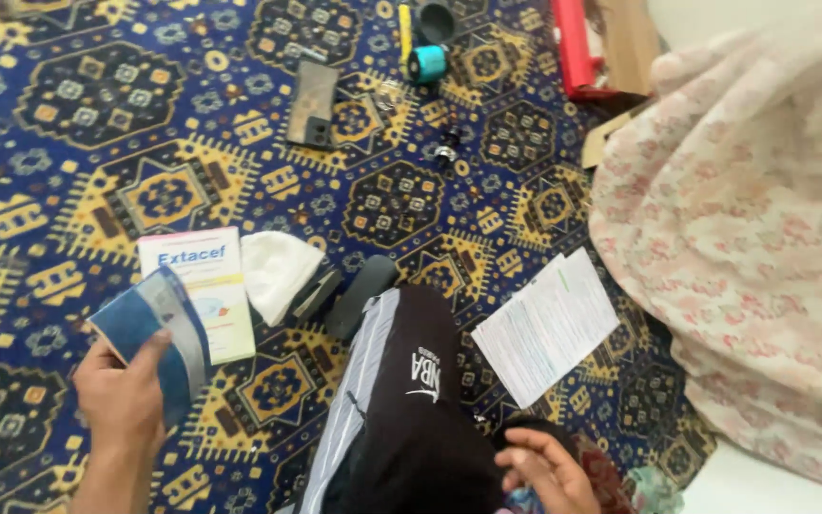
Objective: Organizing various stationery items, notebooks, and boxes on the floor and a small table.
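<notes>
the patterned carpet (97,114) in blue and yellow fills nearly everything below me. to my right a pale floral cloth (744,238) is heaped over something bulky. my leg in black trousers (411,409) with a white side stripe stretches out in the middle. right of my knee a printed paper sheet (544,324) lies flat on the carpet. a white and yellow box (200,286) lies left of my knee, with a white folded cloth (276,271) just beside it. farther off sits a dark flat case (312,103), and beyond it a small teal roll (426,63). a red box (577,48) is at the top edge.

my left hand (121,400) grips a blue booklet (159,333), thumb pressed on its cover, lifted over the box's left edge. my right hand (549,471) is released, fingers loosely curled, holding nothing, hovering by my thigh.
</notes>
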